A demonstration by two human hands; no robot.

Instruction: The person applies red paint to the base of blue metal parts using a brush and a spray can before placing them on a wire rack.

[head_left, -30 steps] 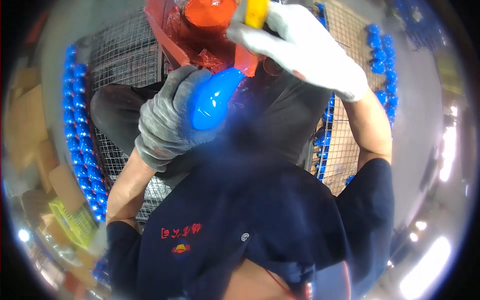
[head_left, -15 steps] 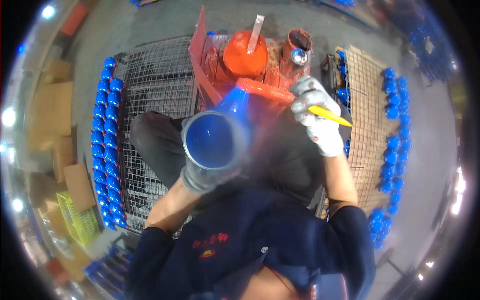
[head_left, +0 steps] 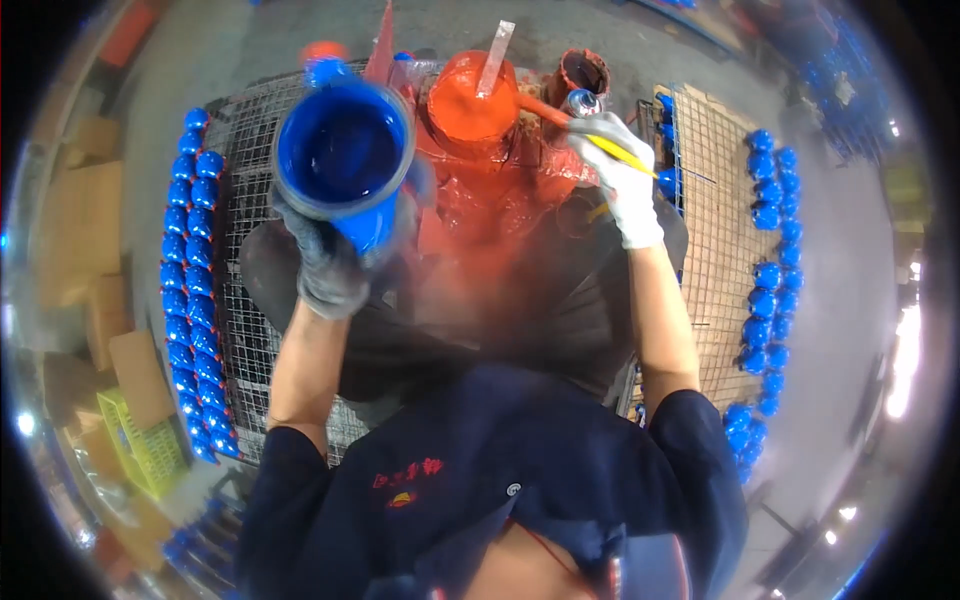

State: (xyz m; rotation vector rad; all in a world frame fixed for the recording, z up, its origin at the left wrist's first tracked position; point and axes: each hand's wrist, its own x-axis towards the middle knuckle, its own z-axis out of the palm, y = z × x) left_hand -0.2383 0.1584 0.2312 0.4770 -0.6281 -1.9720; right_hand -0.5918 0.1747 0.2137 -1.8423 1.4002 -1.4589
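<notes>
My left hand (head_left: 325, 262), in a grey glove, grips a hollow blue flanged part (head_left: 362, 222) at the left. Its wide round opening is toward me, and a red-coated area shows at its far end. In my white-gloved right hand (head_left: 618, 172) is a paintbrush (head_left: 625, 153) with a yellow handle end; the rest of it is coated red. The brush's far end reaches the right edge of a pot of red paint (head_left: 462, 112). A flat pale stick (head_left: 496, 58) stands in the pot. Just beyond my right hand are a paint-crusted can (head_left: 584, 68) and a small silver-topped container (head_left: 582, 102).
Rows of blue parts (head_left: 200, 248) with red edges line the wire mesh rack (head_left: 262, 290) at left. More blue parts (head_left: 765, 275) stand along the mesh-topped rack (head_left: 715, 240) at right. Cardboard boxes (head_left: 85, 225) and a yellow-green crate (head_left: 140, 440) are at far left.
My left hand has carried the blue part leftward and away from me, apart from the brush. My right hand has moved slightly away from me, bringing the brush from the part to the paint pot.
</notes>
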